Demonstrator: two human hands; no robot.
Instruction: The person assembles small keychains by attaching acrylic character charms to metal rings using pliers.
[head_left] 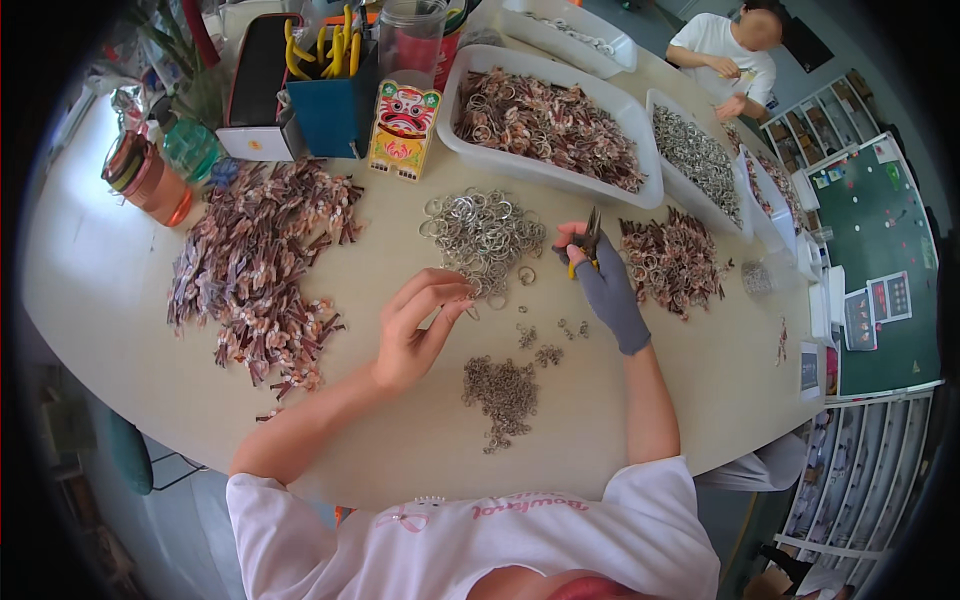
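My left hand (415, 325) is closed in a pinch on a metal ring (473, 312), at the near edge of a heap of silver key rings (485, 235). In a grey fingerless glove, my right hand (605, 285) grips pliers (592, 238) with dark jaws pointing up and yellow-and-black handles. One loose key ring (526, 275) lies between the hands. Nearer to me is a pile of tiny metal rings (500, 395), with a few small clusters (548, 355) beyond it. Brown-and-pink ribbon-like pieces (265, 260) form a large heap on the left; whether they carry rings is too small to tell.
Ringed brown pieces (675, 260) lie right of my glove. White bins (650, 190) of pieces and metal parts stand behind. A blue holder (325, 115) with yellow-handled tools, a colourful card box (404, 130) and an orange bottle (150, 185) line the back. Another person (735, 60) works at far right.
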